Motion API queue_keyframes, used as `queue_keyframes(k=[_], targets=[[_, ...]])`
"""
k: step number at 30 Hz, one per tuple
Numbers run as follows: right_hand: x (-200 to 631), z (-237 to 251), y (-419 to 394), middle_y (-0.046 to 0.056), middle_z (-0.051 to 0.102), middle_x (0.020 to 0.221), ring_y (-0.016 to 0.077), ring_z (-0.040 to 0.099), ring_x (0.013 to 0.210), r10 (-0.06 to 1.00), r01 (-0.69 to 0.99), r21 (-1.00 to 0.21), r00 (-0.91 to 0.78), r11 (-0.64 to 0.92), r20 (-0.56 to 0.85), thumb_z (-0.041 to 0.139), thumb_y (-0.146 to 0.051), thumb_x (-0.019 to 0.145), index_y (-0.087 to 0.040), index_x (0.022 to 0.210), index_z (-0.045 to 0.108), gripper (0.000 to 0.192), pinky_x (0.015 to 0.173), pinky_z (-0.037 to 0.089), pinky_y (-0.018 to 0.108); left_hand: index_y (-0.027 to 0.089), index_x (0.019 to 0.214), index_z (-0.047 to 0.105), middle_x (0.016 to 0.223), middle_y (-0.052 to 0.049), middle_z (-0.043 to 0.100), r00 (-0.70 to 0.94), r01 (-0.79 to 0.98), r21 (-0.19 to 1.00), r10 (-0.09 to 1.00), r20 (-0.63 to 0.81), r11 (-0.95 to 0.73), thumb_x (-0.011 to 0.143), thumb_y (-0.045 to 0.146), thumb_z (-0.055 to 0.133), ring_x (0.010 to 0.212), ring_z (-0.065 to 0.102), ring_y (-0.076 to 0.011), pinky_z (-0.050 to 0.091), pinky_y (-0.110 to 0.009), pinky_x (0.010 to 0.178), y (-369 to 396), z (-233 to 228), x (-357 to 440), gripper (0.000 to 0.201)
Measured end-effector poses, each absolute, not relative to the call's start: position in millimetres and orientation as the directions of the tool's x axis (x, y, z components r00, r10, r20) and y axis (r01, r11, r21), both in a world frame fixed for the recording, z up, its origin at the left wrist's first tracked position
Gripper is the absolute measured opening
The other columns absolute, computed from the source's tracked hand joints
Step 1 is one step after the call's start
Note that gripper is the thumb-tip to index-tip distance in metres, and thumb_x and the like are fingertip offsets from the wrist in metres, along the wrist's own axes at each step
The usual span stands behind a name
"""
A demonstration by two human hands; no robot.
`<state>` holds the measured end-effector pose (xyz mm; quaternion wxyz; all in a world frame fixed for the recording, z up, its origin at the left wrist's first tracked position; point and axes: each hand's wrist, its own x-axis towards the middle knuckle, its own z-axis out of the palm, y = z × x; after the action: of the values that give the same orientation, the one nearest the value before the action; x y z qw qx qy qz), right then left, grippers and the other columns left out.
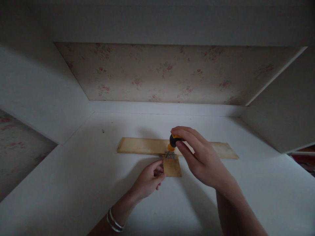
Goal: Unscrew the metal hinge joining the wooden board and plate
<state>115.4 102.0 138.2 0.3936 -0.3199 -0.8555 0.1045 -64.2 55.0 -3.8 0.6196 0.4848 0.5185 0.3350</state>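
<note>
The left hand point(149, 178) rests low with fingers point(158, 170) curled; the right hand point(200, 160) arches above, fingers pinched downward.

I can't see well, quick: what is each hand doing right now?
Left hand: fingers curled against the small wooden piece, steadying it.
Right hand: closed around the screwdriver, standing on the metal hinge.

Dim, soft shadows toward viewer, wide-angle edge distortion, slightly soft.

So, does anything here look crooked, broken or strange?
Nothing stands out. The long wooden strip lies flat, the small wooden piece meets it squarely at a metal hinge. The right hand holds a screwdriver upright; the left hand steadies the small piece.
</note>
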Motion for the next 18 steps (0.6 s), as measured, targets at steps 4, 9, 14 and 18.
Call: queue_keyframes(k=[4,9,14,18], targets=[[112.9,133.3,103.6,0.009,0.057,0.112,0.0211,0.060,0.103,0.605,0.520,-0.371,-0.407,0.769,0.685,0.061,-0.027,0.090,-0.024,0.116,0.060,0.027,0.085,0.054,0.037,0.015,0.130,0.052,0.091,-0.004,0.056,0.245,0.093,0.953,0.921,-0.302,0.288,0.080,0.026,0.059,0.059,0.051,-0.0081,0.039,-0.019,0.042,55.4,-4.7,-64.4,0.052],[107.4,126.0,106.1,0.008,0.053,0.110,0.0164,0.062,0.090,0.586,0.566,-0.348,-0.315,0.747,0.746,0.065,-0.024,0.087,-0.024,0.123,0.061,0.036,0.075,0.057,0.032,0.013,0.134,0.049,0.093,-0.005,0.057,0.237,0.105,0.947,0.917,-0.322,0.305,0.079,0.028,0.060,0.059,0.051,-0.0083,0.039,-0.020,0.042,55.4,-4.3,-63.7,0.058],[111.2,128.6,104.6,0.005,0.062,0.120,0.0167,0.060,0.108,0.605,0.428,-0.452,-0.353,0.782,0.713,0.061,-0.013,0.088,-0.027,0.136,0.051,0.050,0.093,0.053,0.033,0.014,0.128,0.053,0.096,-0.006,0.060,0.222,0.118,0.953,0.928,-0.298,0.278,0.082,0.031,0.057,0.055,0.051,-0.0072,0.041,-0.021,0.042,56.0,-10.8,-64.4,0.050],[115.5,129.6,104.3,0.004,0.063,0.125,0.0172,0.059,0.114,0.633,0.444,-0.474,-0.345,0.760,0.692,0.061,-0.015,0.088,-0.026,0.135,0.051,0.049,0.100,0.049,0.035,0.013,0.117,0.058,0.091,-0.006,0.063,0.117,0.207,0.959,0.968,-0.222,0.195,0.088,0.038,0.053,0.056,0.054,-0.0091,0.044,-0.022,0.046,59.6,-1.1,-71.2,0.039]])
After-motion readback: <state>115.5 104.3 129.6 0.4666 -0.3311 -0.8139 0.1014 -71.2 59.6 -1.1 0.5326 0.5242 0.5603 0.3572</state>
